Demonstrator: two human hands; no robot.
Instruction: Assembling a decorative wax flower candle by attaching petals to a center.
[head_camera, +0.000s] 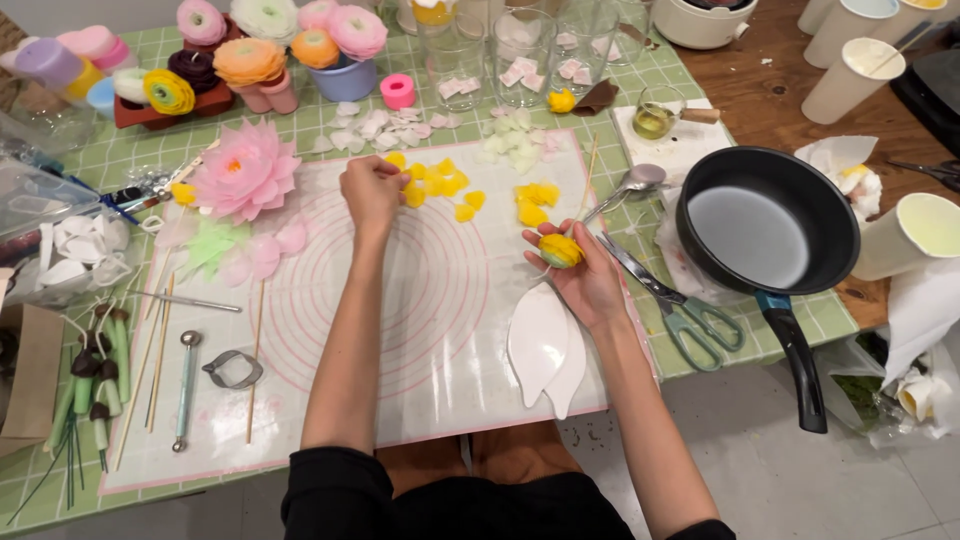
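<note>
Yellow petals (440, 185) are lying scattered at the far side of the pink-ringed mat (400, 330), right of the big pink flower (245, 170), and my left hand (372, 190) is reaching among them, fingers pinching closed on one at their left edge. Further right on the mat, my right hand (583, 275) is cupping a small yellow bud (560, 250), fingers curling loosely around it. Right of the mat, scissors (680, 305) and a black pan (765, 225) are resting.
</note>
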